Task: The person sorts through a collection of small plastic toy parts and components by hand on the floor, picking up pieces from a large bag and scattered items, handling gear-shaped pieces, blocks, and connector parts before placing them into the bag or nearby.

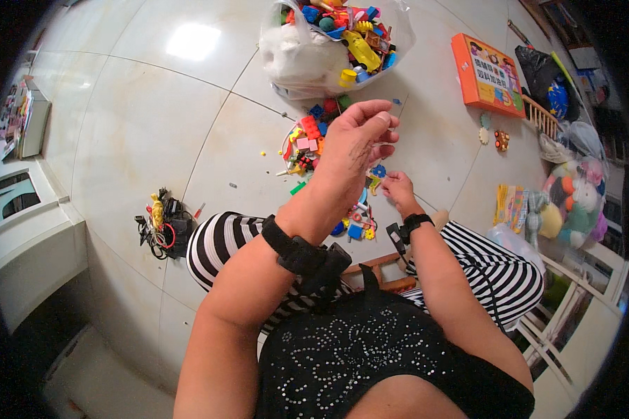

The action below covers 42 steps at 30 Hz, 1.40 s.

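My left hand (364,131) is raised over a pile of small toys on the tiled floor, its fingers curled; whether it holds anything cannot be told. My right hand (398,188) is lower, at the right side of the pile, with its fingertips close to a yellow-green toy piece (374,182) and a blue toy wheel (379,171). Red building blocks (310,127), pink blocks (306,144) and a green block (297,188) lie left of my left hand. Nearer my lap lie a blue block (355,231) and a yellow gear-like piece (369,233). My left forearm hides part of the pile.
Beyond the pile stands a clear plastic bag (293,91) full of toys. An orange box (490,76), a toy car (501,140) and plush toys (576,199) are on the right. Bundled cables (162,225) and a screwdriver (199,210) lie on the left.
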Available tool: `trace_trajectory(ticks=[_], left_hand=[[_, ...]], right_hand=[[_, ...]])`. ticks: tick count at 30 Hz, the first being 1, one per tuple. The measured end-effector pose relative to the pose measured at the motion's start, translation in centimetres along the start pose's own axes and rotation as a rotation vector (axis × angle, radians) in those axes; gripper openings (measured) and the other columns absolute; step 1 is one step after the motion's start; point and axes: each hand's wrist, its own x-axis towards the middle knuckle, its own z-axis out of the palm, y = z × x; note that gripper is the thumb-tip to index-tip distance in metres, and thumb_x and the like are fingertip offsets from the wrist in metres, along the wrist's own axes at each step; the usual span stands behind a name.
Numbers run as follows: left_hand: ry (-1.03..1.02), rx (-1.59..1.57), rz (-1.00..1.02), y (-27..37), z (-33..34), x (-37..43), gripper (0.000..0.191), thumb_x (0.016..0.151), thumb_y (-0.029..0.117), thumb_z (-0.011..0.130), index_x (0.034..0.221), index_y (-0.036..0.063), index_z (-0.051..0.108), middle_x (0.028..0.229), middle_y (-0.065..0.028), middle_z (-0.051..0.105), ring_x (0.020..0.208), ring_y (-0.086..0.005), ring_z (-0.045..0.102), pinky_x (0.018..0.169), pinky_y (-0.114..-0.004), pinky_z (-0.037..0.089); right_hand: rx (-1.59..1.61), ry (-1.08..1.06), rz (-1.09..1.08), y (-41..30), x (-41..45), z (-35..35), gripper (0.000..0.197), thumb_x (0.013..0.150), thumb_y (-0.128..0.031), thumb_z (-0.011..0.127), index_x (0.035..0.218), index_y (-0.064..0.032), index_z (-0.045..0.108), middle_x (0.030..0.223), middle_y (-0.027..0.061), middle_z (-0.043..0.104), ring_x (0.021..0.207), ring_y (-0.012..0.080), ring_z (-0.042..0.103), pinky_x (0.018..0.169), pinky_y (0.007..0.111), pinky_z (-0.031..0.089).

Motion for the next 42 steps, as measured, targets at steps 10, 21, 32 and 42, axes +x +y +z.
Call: trace_trajectory(ticks=[10,21,32,42], left_hand=[[0.054,-0.05,0.102,1.3,-0.6,-0.7,0.026,0.09,0.013,0.057,0.114,0.0029,0.052,0.096,-0.005,0.06,0.079,-0.0111,0.058,0.068,-0.024,0.049],[0.082,-0.016,0.083,1.7,-0.6,-0.2,0.028,0.09,0.014,0.057,0.114,0.0023,0.052,0.095,-0.0043,0.058,0.079,-0.0122,0.057,0.07,-0.024,0.048],[0.015,-0.028,0.028,0.9,0.1,1.3,0.028,0.089,0.014,0.058,0.114,0.0027,0.052,0.096,-0.0045,0.058,0.08,-0.0121,0.056,0.073,-0.025,0.048],[-0.005,-0.035,0.054,1.0,-0.2,0.8,0.026,0.089,0.013,0.057,0.113,0.0035,0.053,0.094,-0.0041,0.059,0.08,-0.0117,0.057,0.073,-0.025,0.047]], right_hand=[[-0.899,0.124,-0.817,-7.6,-0.4,3.4,0.038,0.072,-0.01,0.066,0.11,-0.0112,0.059,0.126,0.0141,0.047,0.109,0.033,0.052,0.091,0.04,0.044],[-0.981,-0.053,-0.698,-3.7,2.1,1.1,0.022,0.072,-0.013,0.068,0.091,-0.0048,0.061,0.101,0.0163,0.056,0.091,0.0349,0.058,0.078,0.041,0.048],[-0.606,0.06,-0.236,-1.2,-0.6,-2.2,0.055,0.071,-0.025,0.076,0.113,-0.0004,0.05,0.1,0.0156,0.058,0.083,0.0256,0.059,0.076,0.038,0.051],[-0.865,0.214,-0.377,-0.4,-2.5,2.9,0.06,0.064,-0.02,0.08,0.108,0.0015,0.046,0.113,0.0253,0.049,0.106,0.0393,0.051,0.09,0.044,0.044]])
